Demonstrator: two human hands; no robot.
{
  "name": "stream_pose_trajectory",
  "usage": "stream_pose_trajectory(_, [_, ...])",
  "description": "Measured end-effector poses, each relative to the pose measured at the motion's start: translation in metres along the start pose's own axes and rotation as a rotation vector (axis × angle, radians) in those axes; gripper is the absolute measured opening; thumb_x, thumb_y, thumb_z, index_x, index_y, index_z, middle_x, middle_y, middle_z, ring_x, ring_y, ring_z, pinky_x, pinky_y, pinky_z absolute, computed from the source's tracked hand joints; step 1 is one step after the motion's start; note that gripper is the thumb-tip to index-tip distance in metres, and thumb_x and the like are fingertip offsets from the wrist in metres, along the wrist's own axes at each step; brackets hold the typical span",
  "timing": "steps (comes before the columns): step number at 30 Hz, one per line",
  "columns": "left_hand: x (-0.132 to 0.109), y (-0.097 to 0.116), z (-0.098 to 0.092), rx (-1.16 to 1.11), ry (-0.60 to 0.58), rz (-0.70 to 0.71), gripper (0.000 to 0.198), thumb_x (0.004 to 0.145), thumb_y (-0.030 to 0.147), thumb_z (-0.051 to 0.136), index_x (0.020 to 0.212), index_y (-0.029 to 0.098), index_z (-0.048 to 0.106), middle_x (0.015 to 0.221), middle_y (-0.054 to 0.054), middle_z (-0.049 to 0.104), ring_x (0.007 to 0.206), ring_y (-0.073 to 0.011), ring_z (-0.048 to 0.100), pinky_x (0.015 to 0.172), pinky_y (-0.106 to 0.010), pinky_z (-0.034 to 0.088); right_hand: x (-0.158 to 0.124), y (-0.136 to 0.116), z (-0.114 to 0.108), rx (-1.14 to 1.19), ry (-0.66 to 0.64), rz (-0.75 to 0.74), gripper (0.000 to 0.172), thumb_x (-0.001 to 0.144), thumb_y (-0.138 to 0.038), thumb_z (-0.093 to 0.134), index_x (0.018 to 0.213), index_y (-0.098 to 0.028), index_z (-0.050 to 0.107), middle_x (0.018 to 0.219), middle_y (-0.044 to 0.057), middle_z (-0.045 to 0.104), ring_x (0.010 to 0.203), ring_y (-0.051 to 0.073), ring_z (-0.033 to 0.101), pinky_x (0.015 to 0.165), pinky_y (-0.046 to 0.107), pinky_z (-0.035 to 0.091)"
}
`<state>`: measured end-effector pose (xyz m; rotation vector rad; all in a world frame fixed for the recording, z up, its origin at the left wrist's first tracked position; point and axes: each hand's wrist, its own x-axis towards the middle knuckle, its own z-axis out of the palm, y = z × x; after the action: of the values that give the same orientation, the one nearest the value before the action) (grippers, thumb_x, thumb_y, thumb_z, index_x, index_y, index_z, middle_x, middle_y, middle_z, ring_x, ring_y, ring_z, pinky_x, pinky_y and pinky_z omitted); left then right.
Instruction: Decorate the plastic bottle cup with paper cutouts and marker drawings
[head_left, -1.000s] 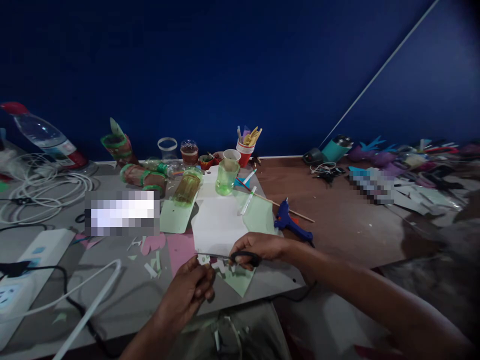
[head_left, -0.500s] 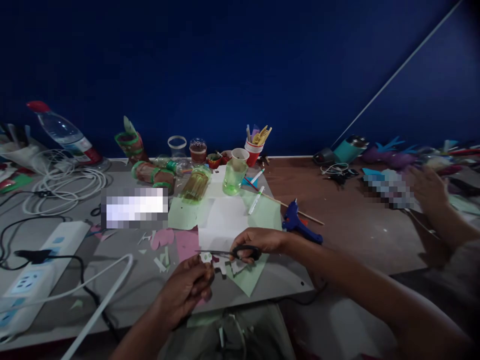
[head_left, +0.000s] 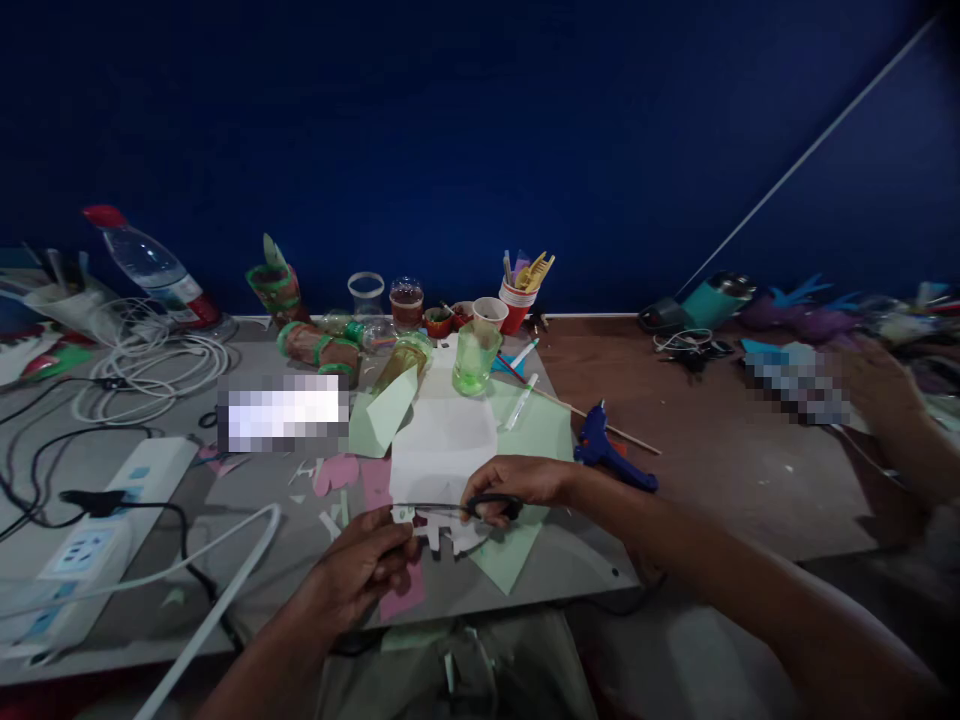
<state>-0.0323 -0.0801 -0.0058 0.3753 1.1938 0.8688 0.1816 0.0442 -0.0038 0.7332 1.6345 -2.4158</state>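
Note:
My right hand (head_left: 517, 482) is closed around the black handles of a pair of scissors (head_left: 430, 507). The blades point left, toward my left hand (head_left: 367, 558). Between the left thumb and fingers I pinch a small white paper cutout (head_left: 405, 515), which the blades lie against. I cannot tell whether the blades are parted. Just right of my left fingers lie white paper scraps (head_left: 459, 537) with ragged cut edges. Beneath and beyond the hands are a white sheet (head_left: 442, 435), a light green sheet (head_left: 510, 560) and a pink strip (head_left: 403, 592).
A blue glue gun (head_left: 611, 452) lies by my right forearm. Behind stand a green cup (head_left: 476, 362) and a red cup (head_left: 517, 308) of sticks. At left are a power strip (head_left: 105, 545), cables (head_left: 165, 365) and a tilted bottle (head_left: 154, 265). Another person's hand (head_left: 877, 385) is at far right.
The whole view has shifted slightly, with things now further right. One edge of the light green paper behind the white sheet has lifted. Both hands keep their grips, the left a little further from the right.

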Motion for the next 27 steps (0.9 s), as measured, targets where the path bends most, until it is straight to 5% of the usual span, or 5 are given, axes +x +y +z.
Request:
stream_pose_trajectory(16, [-0.007, -0.015, 0.015, -0.397, 0.166, 0.138, 0.035, 0.056, 0.028, 0.082, 0.065, 0.014, 0.051, 0.051, 0.006, 0.055, 0.035, 0.0011, 0.029, 0.040, -0.017, 0.034, 0.013, 0.019, 0.007, 0.218, -0.007, -0.084, 0.047, 0.064, -0.043, 0.076, 0.091, -0.006, 0.066, 0.055, -0.002, 0.057, 0.048, 0.005, 0.045, 0.046, 0.019, 0.025])
stream_pose_trajectory(27, [-0.004, -0.017, 0.014, -0.285, 0.213, 0.129, 0.041, 0.046, 0.034, 0.087, 0.062, 0.014, 0.055, 0.043, 0.008, 0.048, 0.034, 0.0007, 0.028, 0.036, -0.015, 0.030, 0.013, -0.008, 0.003, -0.074, -0.057, -0.004, 0.043, 0.068, -0.043, 0.072, 0.093, -0.009, 0.067, 0.051, -0.006, 0.050, 0.047, 0.004, 0.041, 0.045, 0.018, 0.021])
